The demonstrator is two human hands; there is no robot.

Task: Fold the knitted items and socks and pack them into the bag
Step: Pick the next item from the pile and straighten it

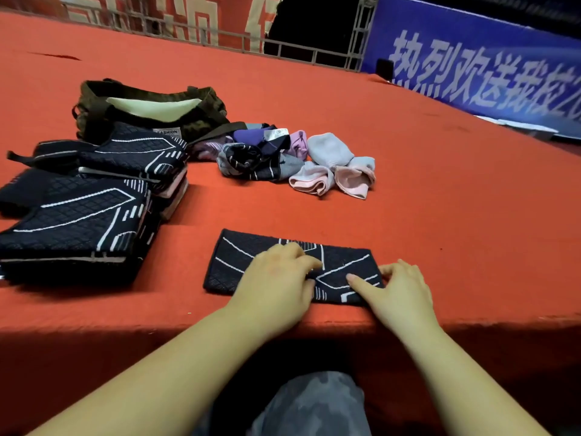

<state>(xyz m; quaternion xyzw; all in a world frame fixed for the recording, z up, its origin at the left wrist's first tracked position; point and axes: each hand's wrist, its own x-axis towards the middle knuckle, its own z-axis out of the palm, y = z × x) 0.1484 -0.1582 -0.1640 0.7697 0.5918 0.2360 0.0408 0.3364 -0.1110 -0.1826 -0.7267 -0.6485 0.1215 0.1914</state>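
Observation:
A dark knitted item [239, 262] with white lines lies folded into a long strip near the table's front edge. My left hand [276, 281] rests on its middle with the fingers bent onto the fabric. My right hand [399, 291] presses its right end, fingers spread, the thumb flat on the cloth. Two stacks of folded dark knitted items [85, 215] sit at the left. A heap of socks [295, 158], navy, purple, grey and pink, lies behind. The olive bag [151, 105] stands open at the back left.
The red table cloth [408, 199] covers the whole surface and drops at the front edge under my wrists. A blue banner [478, 67] and a metal railing [314, 51] stand far behind. My knee [314, 404] shows below the table.

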